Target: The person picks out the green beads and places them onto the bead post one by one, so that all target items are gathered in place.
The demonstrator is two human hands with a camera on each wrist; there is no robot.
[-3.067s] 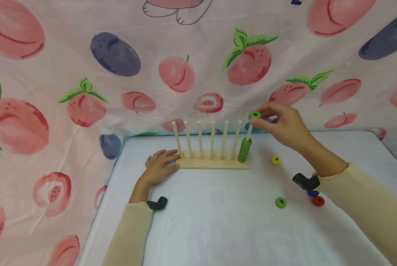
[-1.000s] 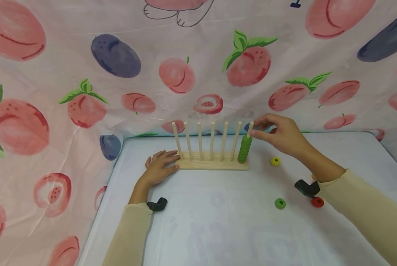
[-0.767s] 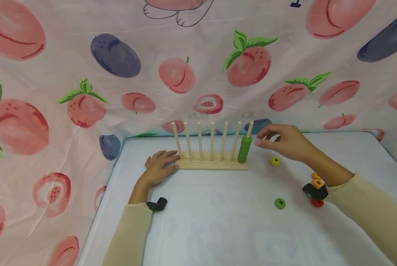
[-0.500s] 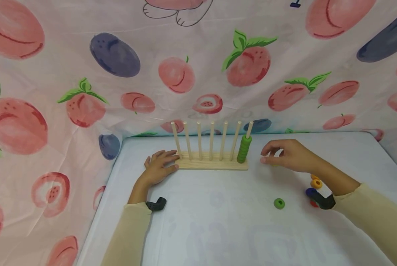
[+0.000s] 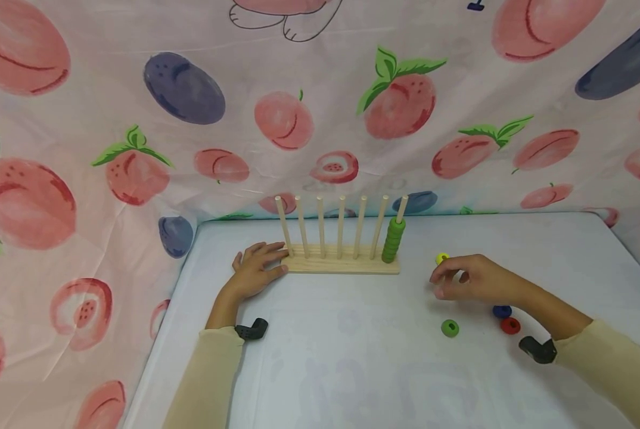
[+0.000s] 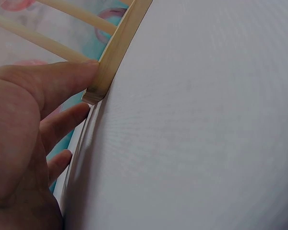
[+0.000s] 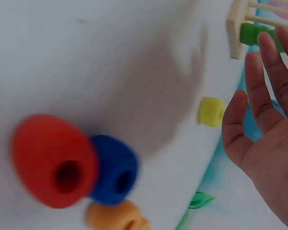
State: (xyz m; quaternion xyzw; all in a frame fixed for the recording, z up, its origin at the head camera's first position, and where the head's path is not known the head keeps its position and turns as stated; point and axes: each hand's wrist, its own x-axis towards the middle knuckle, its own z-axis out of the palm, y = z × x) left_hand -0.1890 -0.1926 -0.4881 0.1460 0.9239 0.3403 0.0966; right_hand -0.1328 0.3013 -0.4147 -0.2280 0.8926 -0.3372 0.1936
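Observation:
A pale wooden peg rack (image 5: 341, 265) stands on the white table with a row of upright pegs. Stacked green beads (image 5: 393, 240) fill most of its rightmost peg, whose tip shows bare above them. My left hand (image 5: 255, 271) holds the rack's left end, thumb at the front edge and fingers toward the back; the left wrist view shows the thumb (image 6: 67, 84) against the wood. Over the table to the right hovers my right hand (image 5: 472, 280), loosely curled around nothing. It is between a yellow bead (image 5: 441, 258) and a loose green bead (image 5: 450, 328).
A red bead (image 5: 510, 326) and a blue bead (image 5: 502, 311) lie together under the right forearm. Orange beads (image 7: 116, 215) beside them appear in the right wrist view. A fruit-print cloth (image 5: 282, 65) hangs behind the table's back edge.
A green bead that my right hand held went onto the rightmost peg, and the hand let go. It then moved away right and toward the front. My left hand stays put.

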